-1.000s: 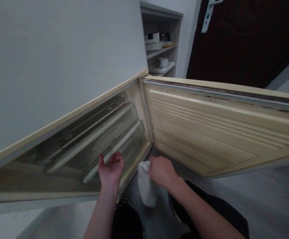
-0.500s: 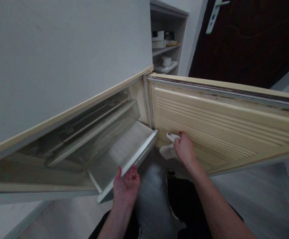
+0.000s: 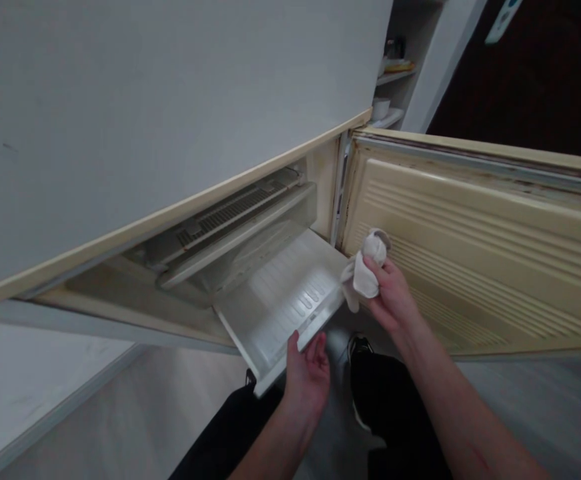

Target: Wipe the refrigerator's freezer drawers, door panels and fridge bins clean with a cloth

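Observation:
A clear-white fridge drawer (image 3: 290,287) juts out of the lower compartment, its ribbed bottom facing up at me. My left hand (image 3: 308,373) grips the middle of its front edge, thumb on top and fingers curled underneath. Bunched in my right hand (image 3: 390,290) is a white cloth (image 3: 369,270), with a loose end hanging beside the drawer's right corner. Behind that hand stands the cream, ribbed fridge door (image 3: 470,253), swung wide.
Above the pulled drawer sits another drawer front (image 3: 250,233) under a slatted grille (image 3: 240,207). Brown stains run along the door's seal. Shelves (image 3: 395,77) with a white cup (image 3: 380,108) and a dark door (image 3: 535,87) are behind. My shoe (image 3: 358,347) is on the floor below.
My left hand has drawn the drawer farther out, and its front now tips downward. My right hand has lifted the cloth from low by the door to beside the drawer. The view has shifted left.

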`<action>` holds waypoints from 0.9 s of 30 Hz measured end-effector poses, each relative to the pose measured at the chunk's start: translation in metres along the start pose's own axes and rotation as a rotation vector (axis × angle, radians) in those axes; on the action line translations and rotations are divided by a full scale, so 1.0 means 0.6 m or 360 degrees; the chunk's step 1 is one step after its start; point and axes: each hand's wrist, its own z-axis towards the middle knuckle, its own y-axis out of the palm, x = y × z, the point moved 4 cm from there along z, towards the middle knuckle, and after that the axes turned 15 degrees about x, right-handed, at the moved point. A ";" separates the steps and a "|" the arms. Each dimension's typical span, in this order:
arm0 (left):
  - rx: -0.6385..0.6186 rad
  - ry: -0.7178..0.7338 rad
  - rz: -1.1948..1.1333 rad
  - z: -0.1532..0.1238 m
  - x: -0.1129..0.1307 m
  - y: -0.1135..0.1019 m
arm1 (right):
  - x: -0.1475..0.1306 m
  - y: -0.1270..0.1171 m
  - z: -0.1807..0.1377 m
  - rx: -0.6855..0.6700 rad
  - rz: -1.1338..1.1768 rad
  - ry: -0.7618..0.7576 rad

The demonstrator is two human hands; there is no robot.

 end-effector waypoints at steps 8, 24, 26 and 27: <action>0.0036 -0.0080 0.0068 -0.005 -0.025 -0.018 | 0.077 0.073 -0.041 -0.0288 0.0116 0.0231; -0.0092 -0.0157 0.0146 -0.011 -0.043 -0.028 | 0.144 0.075 -0.042 -0.0127 -0.0048 0.0361; -0.0087 -0.0154 0.0188 -0.007 -0.040 -0.030 | 0.149 0.071 -0.038 -0.0072 -0.0084 0.0414; -0.0089 -0.0157 0.0215 -0.005 -0.040 -0.032 | 0.149 0.071 -0.038 -0.0055 -0.0092 0.0450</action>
